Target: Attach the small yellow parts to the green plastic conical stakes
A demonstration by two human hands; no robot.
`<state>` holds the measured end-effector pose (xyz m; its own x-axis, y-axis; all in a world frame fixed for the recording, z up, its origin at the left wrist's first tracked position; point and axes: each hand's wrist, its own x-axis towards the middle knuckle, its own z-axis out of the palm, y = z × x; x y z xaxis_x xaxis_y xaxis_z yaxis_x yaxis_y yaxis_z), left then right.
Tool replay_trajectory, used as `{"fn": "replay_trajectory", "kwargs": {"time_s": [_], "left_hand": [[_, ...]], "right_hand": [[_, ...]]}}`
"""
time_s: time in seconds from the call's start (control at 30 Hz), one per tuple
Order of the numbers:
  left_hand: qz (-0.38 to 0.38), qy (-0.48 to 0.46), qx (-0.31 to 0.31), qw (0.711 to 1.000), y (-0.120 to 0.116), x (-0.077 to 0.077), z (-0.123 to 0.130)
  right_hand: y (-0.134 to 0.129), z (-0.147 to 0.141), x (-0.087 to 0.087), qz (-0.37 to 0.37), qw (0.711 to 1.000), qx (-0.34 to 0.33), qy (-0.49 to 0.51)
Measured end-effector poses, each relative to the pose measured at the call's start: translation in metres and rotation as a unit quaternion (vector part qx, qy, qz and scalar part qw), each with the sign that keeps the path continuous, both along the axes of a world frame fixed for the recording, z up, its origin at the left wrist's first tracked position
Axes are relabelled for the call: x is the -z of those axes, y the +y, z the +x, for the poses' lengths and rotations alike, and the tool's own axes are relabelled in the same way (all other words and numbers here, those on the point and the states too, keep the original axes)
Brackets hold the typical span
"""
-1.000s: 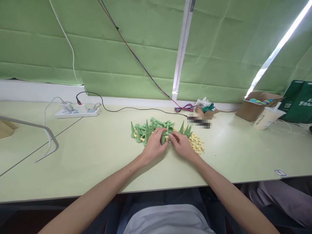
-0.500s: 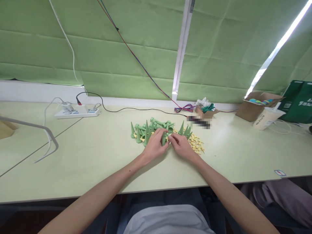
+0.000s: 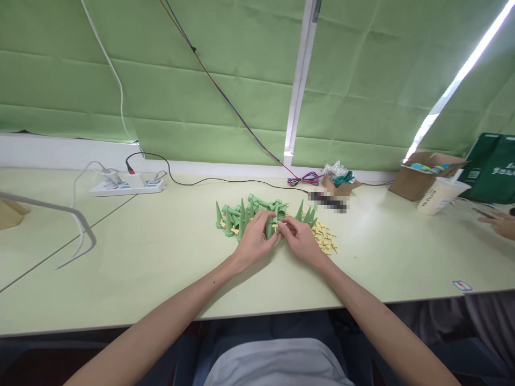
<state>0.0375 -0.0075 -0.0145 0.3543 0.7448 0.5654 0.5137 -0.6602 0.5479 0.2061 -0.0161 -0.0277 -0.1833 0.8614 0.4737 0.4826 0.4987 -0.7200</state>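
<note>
My left hand is wrapped round an upright green cone in the middle of the table. Close beside it, the fingertips of my right hand are pinched at a small yellow piece at the cone's side. Several green cones stand to the left of my hands, and more green pieces lie in a heap behind them. A few green cones stand just past my right hand. Small yellow pieces are spread on the table to the right of it.
Behind the cones lie a black cable and a pixelated dark object. A power strip is at the back left. A small open box, a larger cardboard box and a white cup stand right. Another person's hand is at the right edge.
My right hand's fingertips have shifted slightly, showing more of the yellow piece. Another person's hand with a dark, thin object has come into view at the right edge.
</note>
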Motion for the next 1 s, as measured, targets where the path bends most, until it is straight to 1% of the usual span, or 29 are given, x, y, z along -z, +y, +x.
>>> {"fn": "replay_trajectory", "kwargs": {"time_s": [0.1,0.27,0.57,0.7,0.83,1.0], "left_hand": [[0.001,-0.004,-0.01,1.0,0.0004,-0.0005,-0.0002],[0.003,0.004,-0.002,1.0,-0.0002,-0.0007,-0.0003],[0.005,0.011,0.02,1.0,-0.0006,-0.0011,0.0],[0.004,0.008,0.008,1.0,0.0006,-0.001,-0.0004],[0.008,-0.004,-0.013,1.0,0.0013,-0.0003,-0.0009],[0.006,0.0,-0.013,1.0,0.0002,-0.0013,-0.0001]], "right_hand": [[-0.0009,0.0003,-0.0001,0.005,1.0,-0.007,0.005],[-0.0017,0.0008,-0.0012,0.019,1.0,-0.013,-0.012],[0.0017,0.0005,0.0003,0.042,0.998,0.014,-0.05],[-0.0005,-0.0002,-0.0028,0.018,0.999,0.018,-0.021],[-0.0024,-0.0003,-0.0035,0.0,1.0,0.005,0.017],[-0.0014,0.0003,-0.0008,0.016,1.0,-0.02,-0.001]]}}
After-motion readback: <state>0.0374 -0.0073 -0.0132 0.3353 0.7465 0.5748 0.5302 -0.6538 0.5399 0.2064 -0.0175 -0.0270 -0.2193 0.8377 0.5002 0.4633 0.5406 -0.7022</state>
